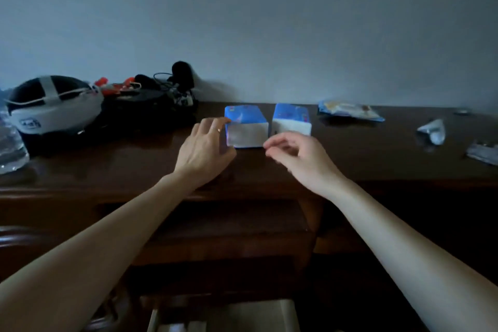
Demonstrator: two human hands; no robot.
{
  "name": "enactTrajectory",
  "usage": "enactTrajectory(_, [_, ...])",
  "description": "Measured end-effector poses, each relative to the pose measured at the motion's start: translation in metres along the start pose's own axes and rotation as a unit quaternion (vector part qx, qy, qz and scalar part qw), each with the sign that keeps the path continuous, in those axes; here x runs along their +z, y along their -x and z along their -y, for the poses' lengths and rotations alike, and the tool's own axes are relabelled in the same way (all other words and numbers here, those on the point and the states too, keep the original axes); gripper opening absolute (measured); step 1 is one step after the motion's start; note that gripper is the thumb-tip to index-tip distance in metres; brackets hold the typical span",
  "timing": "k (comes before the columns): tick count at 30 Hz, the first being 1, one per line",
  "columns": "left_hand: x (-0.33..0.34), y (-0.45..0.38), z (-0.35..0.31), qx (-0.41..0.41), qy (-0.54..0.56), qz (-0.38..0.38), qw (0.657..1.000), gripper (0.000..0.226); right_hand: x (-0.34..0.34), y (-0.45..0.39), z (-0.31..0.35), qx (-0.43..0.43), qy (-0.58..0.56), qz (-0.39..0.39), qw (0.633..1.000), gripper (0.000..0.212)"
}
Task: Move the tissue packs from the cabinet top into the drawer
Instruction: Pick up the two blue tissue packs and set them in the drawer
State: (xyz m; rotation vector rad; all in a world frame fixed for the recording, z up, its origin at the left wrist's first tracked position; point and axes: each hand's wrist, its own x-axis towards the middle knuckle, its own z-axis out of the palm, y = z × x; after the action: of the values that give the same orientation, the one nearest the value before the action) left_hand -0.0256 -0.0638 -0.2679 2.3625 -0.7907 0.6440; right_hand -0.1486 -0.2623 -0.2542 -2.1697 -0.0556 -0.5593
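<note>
Two blue-and-white tissue packs stand side by side on the dark wooden cabinet top (pixel 107 167), near the wall. My left hand (pixel 206 151) reaches the left tissue pack (pixel 246 131); its fingers lie along the pack's left side, thumb near the front bottom corner. My right hand (pixel 299 156) hovers with loosely curled fingers just in front of the right tissue pack (pixel 292 122), holding nothing. Below the cabinet's front edge an open drawer (pixel 223 312) with a pale inside shows at the bottom of the view.
A black-and-white helmet (pixel 54 105) and a dark pile of cables and gear (pixel 156 97) sit at the left. A clear plastic bottle (pixel 10 148) stands at the far left edge. A flat blue packet (pixel 350 112) and crumpled silver wrappers (pixel 432 132) lie at the right.
</note>
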Motion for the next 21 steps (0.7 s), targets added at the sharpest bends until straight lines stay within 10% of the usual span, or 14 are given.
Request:
enactTrajectory(3, [0.025,-0.025,-0.001,-0.002,-0.001,0.070,0.998,0.079,-0.002,-0.049,-0.018,-0.006,0.204,-0.171,0.964,0.035])
enactTrajectory(8, [0.055,-0.071,-0.023,0.014,-0.077,0.085,0.993,0.057,0.005,-0.087,-0.060,0.145,0.287,-0.097,0.942,0.057])
enactTrajectory(13, [0.068,-0.095,-0.028,-0.075,-0.120,0.069,0.988,0.063,0.012,-0.101,-0.068,0.173,0.366,-0.211,0.890,0.078])
enactTrajectory(21, [0.057,-0.076,-0.022,-0.085,-0.106,0.012,0.991,0.060,0.011,-0.091,-0.066,0.162,0.327,-0.242,0.899,0.062])
